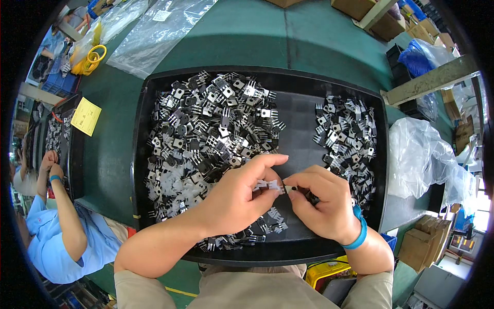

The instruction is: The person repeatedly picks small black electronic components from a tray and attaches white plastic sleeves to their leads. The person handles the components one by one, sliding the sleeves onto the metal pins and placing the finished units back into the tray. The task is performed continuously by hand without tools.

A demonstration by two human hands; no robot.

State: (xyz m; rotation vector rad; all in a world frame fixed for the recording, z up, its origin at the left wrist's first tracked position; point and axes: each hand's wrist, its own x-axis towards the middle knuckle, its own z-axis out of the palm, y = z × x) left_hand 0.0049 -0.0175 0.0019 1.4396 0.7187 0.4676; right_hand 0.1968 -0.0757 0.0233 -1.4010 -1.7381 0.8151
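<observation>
Over the middle of a black tray, my two hands meet at the fingertips. My left hand is closed on small white plastic pieces, pinched between thumb and fingers. In my right hand, thumb and forefinger pinch a black three-legged transistor, its end at the white pieces; fingers partly hide it. A large heap of transistors fills the tray's left side, with loose white plastic pieces at its near part. More white pieces lie below my hands. A smaller transistor heap lies along the right wall.
Clear plastic bags lie on the green table behind the tray and to its right. On the left, a yellow paper label hangs on another black tray, where a person in blue works. Cardboard boxes stand at right.
</observation>
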